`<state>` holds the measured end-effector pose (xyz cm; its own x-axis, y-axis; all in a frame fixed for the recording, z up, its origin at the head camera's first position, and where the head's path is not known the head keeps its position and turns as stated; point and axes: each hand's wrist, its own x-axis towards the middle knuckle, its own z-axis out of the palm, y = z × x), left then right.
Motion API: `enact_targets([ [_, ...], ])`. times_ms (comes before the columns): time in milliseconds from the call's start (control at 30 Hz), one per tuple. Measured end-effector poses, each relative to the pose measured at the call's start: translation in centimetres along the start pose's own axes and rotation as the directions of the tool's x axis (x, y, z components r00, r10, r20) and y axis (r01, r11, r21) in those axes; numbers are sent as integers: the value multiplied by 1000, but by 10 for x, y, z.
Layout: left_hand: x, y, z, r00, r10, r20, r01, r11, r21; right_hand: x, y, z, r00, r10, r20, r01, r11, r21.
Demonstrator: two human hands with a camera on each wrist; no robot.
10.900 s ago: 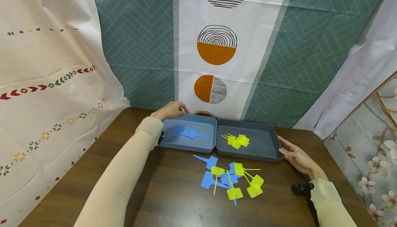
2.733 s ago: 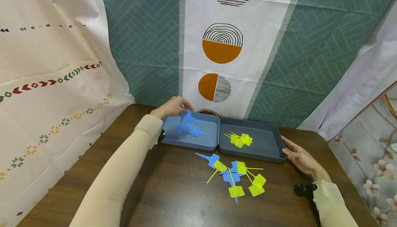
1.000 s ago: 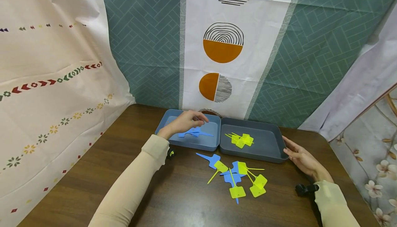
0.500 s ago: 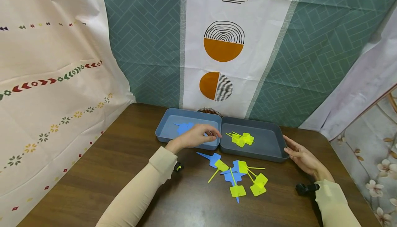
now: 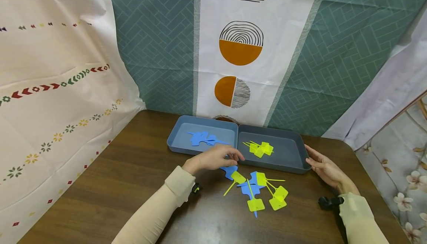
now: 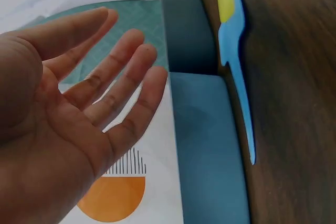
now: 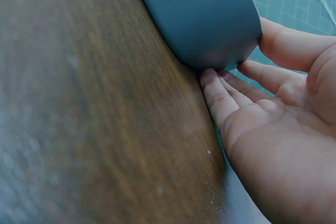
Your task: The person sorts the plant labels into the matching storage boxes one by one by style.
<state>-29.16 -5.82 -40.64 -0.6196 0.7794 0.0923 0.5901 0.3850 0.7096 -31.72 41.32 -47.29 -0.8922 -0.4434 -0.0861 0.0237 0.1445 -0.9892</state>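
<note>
While the left hand (image 5: pixel 214 158) hangs relaxed, empty, mid-frame and the right hand (image 5: pixel 328 171), uncurled, touches the dark tray (image 5: pixel 287 149), tags (image 5: pixel 256 189) overlapping at lower centre could snag together.

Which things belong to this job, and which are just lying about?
Job, it seems:
Blue flat plastic-looking tags
Yellow flat plastic-looking tags
Light blue-grey rectangular tray
Dark grey rectangular tray
Left hand, empty
Right hand, touching the dark tray

Background:
Brown wood-grain table
Teal-and-white patterned cloth
Cream patterned cloth
White flower-patterned panel
</note>
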Motion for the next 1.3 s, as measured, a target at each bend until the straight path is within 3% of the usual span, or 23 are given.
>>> enact_targets([
  [100, 2, -1, 5, 1000, -4, 10, 4, 999, 43, 0, -1, 0, 1000, -1, 5, 1, 1000, 1],
  [367, 3, -2, 23, 992, -43, 122, 24, 988, 152, 1, -1, 1, 1000, -4, 11, 4, 1000, -1],
  [600, 5, -2, 36, 986, -72, 149, 23, 950, 311, 2, 1, -1, 1000, -5, 15, 5, 1000, 3],
  [733, 5, 0, 38, 985, -89, 146, 31, 932, 360, 1, 1, -2, 1000, -7, 18, 7, 1000, 8],
  [1033, 5, 1, 41, 987, -104, 120, 47, 914, 403, 1, 0, -1, 1000, -1, 23, 2, 1000, -17],
  [1300, 3, -2, 36, 992, -107, 64, 83, 948, 306, 0, -1, -1, 1000, -1, 25, 1, 1000, -11],
])
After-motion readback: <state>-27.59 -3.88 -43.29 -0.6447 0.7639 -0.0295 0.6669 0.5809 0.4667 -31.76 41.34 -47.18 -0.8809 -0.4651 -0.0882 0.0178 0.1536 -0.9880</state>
